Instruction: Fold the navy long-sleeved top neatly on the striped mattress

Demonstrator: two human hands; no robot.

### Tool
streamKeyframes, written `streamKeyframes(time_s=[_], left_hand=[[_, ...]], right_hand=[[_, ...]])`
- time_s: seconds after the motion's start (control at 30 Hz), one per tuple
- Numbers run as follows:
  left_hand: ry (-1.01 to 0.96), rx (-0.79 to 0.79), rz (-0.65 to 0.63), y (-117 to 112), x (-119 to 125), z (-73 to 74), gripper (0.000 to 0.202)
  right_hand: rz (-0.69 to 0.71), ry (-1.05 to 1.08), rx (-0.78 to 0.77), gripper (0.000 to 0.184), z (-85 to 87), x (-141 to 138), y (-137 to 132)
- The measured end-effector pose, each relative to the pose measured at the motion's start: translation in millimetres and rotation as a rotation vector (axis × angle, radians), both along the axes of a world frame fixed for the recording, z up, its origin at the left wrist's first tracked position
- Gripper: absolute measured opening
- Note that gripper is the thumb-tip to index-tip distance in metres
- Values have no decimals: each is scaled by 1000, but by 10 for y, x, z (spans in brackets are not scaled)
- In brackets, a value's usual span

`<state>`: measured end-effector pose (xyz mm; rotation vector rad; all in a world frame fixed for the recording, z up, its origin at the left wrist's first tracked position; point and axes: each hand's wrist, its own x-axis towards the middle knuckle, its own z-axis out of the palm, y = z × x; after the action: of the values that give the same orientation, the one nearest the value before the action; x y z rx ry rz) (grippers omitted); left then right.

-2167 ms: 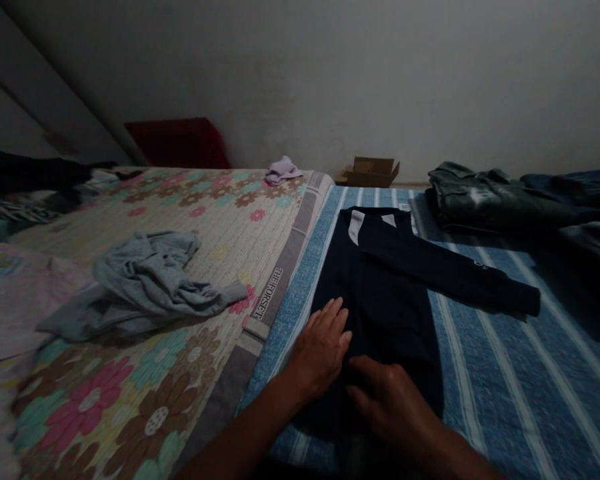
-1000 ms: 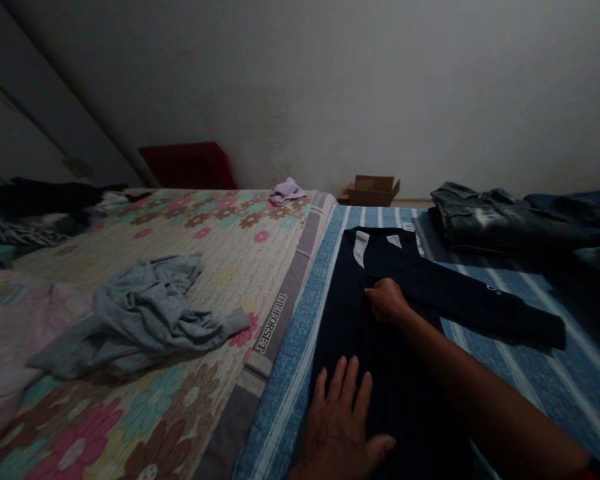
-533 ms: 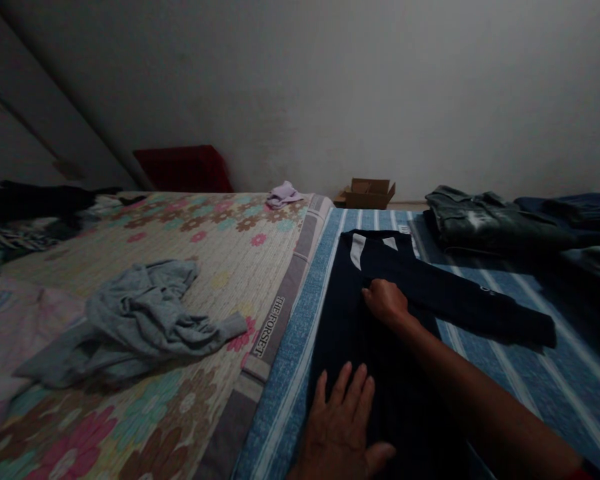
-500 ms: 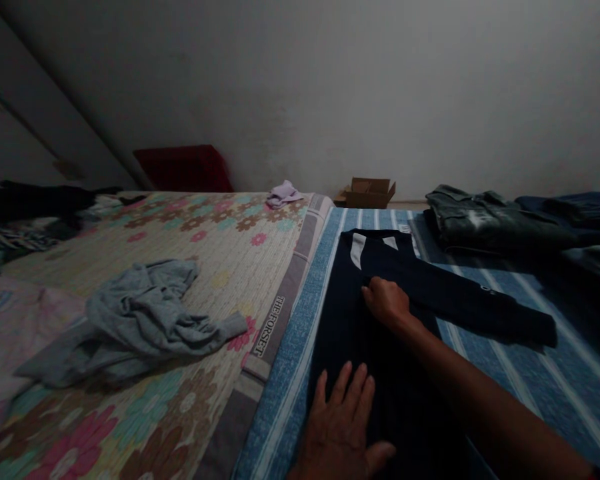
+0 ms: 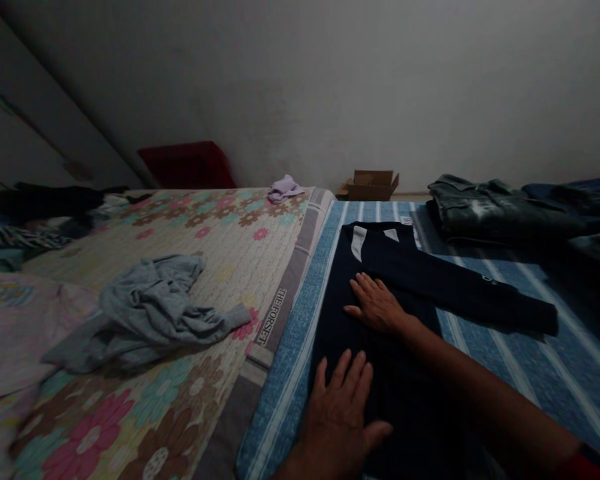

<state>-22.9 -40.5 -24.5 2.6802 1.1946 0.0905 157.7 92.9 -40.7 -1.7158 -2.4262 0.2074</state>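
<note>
A dark navy long-sleeved top [image 5: 385,257] lies on the blue striped bedding, its neckline pointing away from me and one sleeve stretched out to the right. Its left side looks folded in, and white patches show near the collar. My left hand [image 5: 337,407] rests flat on the lower part of the top with fingers spread. Farther up, my right hand [image 5: 377,303] lies open on the chest area, palm down. Much of the lower top is in shadow or behind my right forearm.
A crumpled grey garment [image 5: 155,310] and a pink garment [image 5: 30,327] lie on the flowered mat [image 5: 250,247] at left. A small lilac cloth [image 5: 284,190] sits farther back. Folded dark clothes [image 5: 495,210] are stacked at right. Beyond the bed stands a cardboard box [image 5: 373,185].
My right hand has gone from closed fingers on the top to lying open and flat on it, slightly to the left. My left hand stays spread on the fabric.
</note>
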Motion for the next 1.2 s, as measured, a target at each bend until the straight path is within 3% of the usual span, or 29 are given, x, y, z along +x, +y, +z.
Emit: streamKeyframes(time_s=[0.13, 0.27, 0.5, 0.67, 0.87, 1.0, 1.2], left_hand=[[-5, -108, 5, 75, -18, 204, 56], [-88, -49, 8, 138, -172, 307, 42], [-137, 116, -86, 47, -418, 150, 39], [-73, 118, -32, -13, -337, 79, 40], [-63, 90, 21, -32, -282, 99, 37], [-80, 84, 28, -40, -298, 103, 38], [-130, 93, 57, -49, -290, 64, 36]], right_hand=[[13, -21, 24, 76, 15, 29, -16], [-2, -43, 32, 77, -19, 62, -12], [3, -46, 73, 72, -11, 73, -8], [-10, -25, 76, 69, -31, 76, -11], [-28, 18, 94, 62, -70, 78, -7], [-24, 93, 170, 47, 14, 93, -33], [112, 223, 244, 27, 201, 168, -257]])
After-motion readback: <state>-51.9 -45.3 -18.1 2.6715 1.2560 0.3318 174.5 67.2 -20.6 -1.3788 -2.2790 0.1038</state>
